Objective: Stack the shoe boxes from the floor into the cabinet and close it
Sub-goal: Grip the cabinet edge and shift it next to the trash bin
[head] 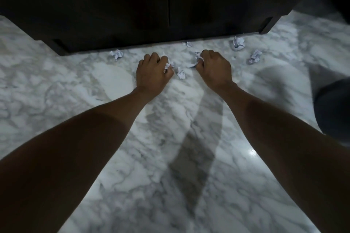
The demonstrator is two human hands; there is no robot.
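A dark cabinet [170,5] fills the top of the head view, its two doors shut along a thin centre seam. No shoe box is in sight. Both my hands are down on the marble floor [170,138] just in front of the cabinet. My left hand [153,73] grips a crumpled piece of white paper [167,66] with curled fingers. My right hand [215,68] has its fingers curled round another crumpled paper [198,56]. One small crumpled scrap [181,73] lies on the floor between the two hands.
More crumpled paper balls lie along the cabinet base: one at the left [116,54], a small one in the middle [187,44], two at the right [238,43] [254,57]. A dark rounded shape [333,108] sits at the right edge.
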